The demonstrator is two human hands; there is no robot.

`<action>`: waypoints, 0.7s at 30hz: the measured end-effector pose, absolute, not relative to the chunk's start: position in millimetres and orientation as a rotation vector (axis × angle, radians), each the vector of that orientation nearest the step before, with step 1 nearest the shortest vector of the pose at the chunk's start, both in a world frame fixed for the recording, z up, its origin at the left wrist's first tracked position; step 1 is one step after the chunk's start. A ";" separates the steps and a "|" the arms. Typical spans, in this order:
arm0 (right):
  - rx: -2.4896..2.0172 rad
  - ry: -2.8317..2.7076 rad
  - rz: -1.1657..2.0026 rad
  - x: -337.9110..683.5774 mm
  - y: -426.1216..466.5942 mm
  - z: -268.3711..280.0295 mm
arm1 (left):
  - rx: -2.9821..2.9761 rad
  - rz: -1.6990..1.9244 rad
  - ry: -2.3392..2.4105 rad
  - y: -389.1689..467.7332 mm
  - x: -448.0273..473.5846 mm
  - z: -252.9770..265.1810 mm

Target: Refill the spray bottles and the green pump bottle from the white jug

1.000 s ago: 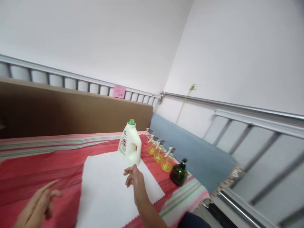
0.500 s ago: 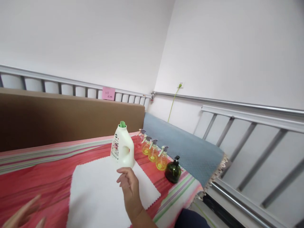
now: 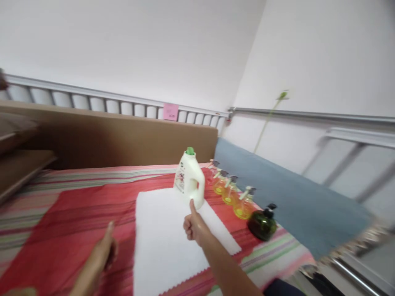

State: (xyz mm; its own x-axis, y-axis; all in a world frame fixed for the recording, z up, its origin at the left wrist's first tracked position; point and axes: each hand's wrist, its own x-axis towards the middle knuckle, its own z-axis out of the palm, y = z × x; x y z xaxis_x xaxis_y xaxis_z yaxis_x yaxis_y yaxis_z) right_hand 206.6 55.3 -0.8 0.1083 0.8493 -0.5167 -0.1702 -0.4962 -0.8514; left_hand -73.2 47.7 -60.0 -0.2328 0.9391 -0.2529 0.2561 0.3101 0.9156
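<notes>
Both my hands make a thumbs-up. My right hand (image 3: 195,225) is over the white cloth (image 3: 166,242), thumb raised, its fingers curled with nothing in them. Just beyond it stands a pale green detergent jug (image 3: 189,176) with a handle; a green piece (image 3: 190,151) sits in its neck. My left hand (image 3: 105,248) is above the red striped cover to the left of the white cloth. Its thumb points up and its fingers are curled, slightly blurred, with no object visible in them.
Several clear spray bottles (image 3: 242,205), some with yellow liquid, line the right side, with a dark green pump bottle (image 3: 263,224) nearest. A brown board (image 3: 123,142) stands behind the striped cover (image 3: 86,213). Brown boxes (image 3: 26,164) are at the left. A blue cover (image 3: 277,185) lies rightward.
The view has swung left, bringing the brown boxes into sight. Both hands have gone from spread or loosely bent fingers to curled fingers with thumbs raised.
</notes>
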 end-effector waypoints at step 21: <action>-1.640 -0.831 1.460 215.9 52.8 -0.5 | 0.932 1.032 1.692 32.2 -66.5 -37.8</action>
State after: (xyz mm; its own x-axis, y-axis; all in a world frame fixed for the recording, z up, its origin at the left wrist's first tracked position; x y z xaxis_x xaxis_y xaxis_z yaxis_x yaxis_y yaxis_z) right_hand 215.9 52.8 -0.5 0.1287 0.8641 -0.4866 -0.0232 -0.4880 -0.8726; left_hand -66.5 32.2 -37.8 -0.2941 0.9035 -0.3117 0.1360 0.3624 0.9221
